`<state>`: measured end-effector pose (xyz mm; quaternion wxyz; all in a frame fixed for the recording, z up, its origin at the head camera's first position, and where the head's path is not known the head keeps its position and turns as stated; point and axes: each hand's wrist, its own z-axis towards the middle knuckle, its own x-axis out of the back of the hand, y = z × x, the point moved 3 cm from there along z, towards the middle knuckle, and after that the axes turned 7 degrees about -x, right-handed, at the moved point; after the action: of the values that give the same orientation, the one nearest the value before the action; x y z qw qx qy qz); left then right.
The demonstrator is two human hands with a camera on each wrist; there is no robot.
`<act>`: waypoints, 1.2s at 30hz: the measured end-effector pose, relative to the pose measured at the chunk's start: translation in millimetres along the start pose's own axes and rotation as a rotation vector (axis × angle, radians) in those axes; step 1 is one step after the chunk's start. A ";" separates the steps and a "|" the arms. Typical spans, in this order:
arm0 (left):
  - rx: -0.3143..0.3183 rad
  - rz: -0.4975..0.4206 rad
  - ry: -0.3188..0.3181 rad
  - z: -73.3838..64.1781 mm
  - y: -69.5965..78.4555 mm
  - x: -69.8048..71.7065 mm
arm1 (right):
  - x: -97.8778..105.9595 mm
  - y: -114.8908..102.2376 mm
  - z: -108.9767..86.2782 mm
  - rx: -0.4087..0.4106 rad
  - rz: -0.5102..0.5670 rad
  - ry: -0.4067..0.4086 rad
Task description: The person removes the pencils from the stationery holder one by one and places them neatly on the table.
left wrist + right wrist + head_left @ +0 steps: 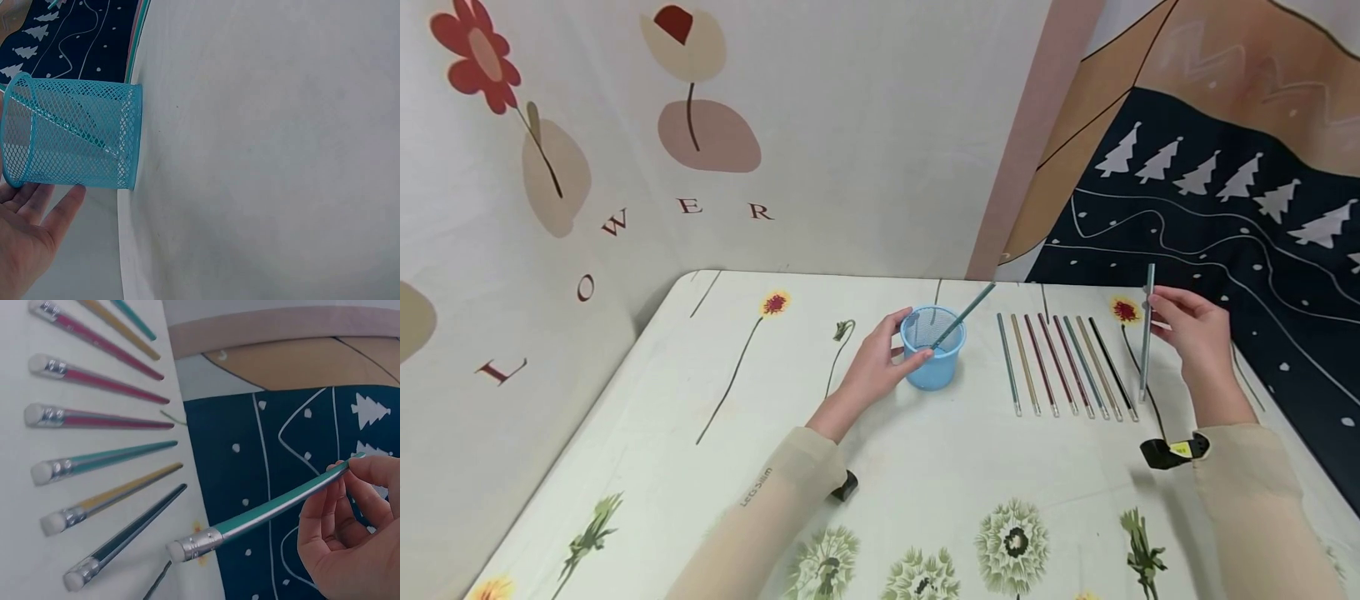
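Note:
My left hand (880, 357) holds a light blue mesh pencil cup (932, 377), thumb at its near side and fingers round the far left side. One teal pencil (973, 305) leans inside the cup, sticking out over the rim to the right. In the left wrist view the cup (75, 134) shows from the side, with fingers (62, 215) against its wall. At the right, my right hand (1197, 333) pinches another teal pencil (1146, 350) near its upper end. The right wrist view shows this pencil's silver ferrule and white eraser (178, 551) pointing away from the hand (350, 528).
Several pencils lie in a row between the hands, erasers toward me: teal, gold, red and a black one (1112, 367) at the right end. The white table cover (955, 475) has printed flowers. A printed cloth (850, 208) hangs behind, a dark tree-patterned one (1210, 225) at right.

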<state>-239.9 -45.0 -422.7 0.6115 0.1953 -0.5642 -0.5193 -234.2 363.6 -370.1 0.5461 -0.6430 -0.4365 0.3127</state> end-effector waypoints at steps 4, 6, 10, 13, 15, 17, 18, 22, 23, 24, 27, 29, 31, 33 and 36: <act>0.004 -0.005 -0.003 0.2 0.6 0.2 | 14.2 23.2 30.2 0.016 -0.006 0.014; 0.006 -0.005 -0.004 0.3 0.5 0.1 | 23.7 39.1 50.9 0.020 -0.028 0.026; 0.002 -0.001 -0.003 0.2 -0.3 0.0 | 38.4 65.7 84.2 0.027 -0.051 0.015; -0.002 -0.001 -0.001 0.2 -0.5 0.1 | 42.6 77.0 95.5 0.029 -0.084 0.025; -0.002 -0.001 0.000 0.1 -0.5 0.1 | 43.4 81.5 98.7 0.021 -0.117 0.032; 0.000 -0.002 0.000 0.2 -0.3 0.2 | 43.2 84.5 99.2 0.008 -0.133 0.044; 0.001 -0.001 0.000 0.3 -0.3 0.1 | 42.9 85.4 99.1 0.002 -0.136 0.046; 0.002 0.000 -0.001 0.9 -0.4 0.0 | 39.8 85.7 94.1 -0.026 -0.143 0.050; 0.002 -0.001 -0.001 1.1 -0.5 -0.1 | 38.8 85.1 92.1 -0.030 -0.160 0.052; 0.001 -0.001 -0.001 1.1 -0.6 -0.1 | 37.8 84.5 90.0 -0.033 -0.177 0.053; -0.001 -0.001 0.000 0.8 -0.5 -0.2 | 35.4 83.9 85.2 -0.034 -0.223 0.049; 0.000 0.001 0.001 0.7 -0.6 -0.1 | 34.7 84.9 84.3 -0.040 -0.232 0.042; 0.002 0.000 0.001 0.7 -0.6 -0.1 | 34.2 86.4 84.3 -0.048 -0.236 0.036; 0.004 -0.002 -0.001 0.7 -0.5 -0.1 | 33.6 87.7 84.5 -0.056 -0.246 0.035; 0.005 -0.008 -0.005 0.9 -0.8 -0.4 | 31.4 88.0 83.0 -0.051 -0.272 0.038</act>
<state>-241.0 -44.6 -423.3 0.6076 0.1978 -0.5662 -0.5206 -274.5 425.7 -470.9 0.5750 -0.5973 -0.5173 0.2122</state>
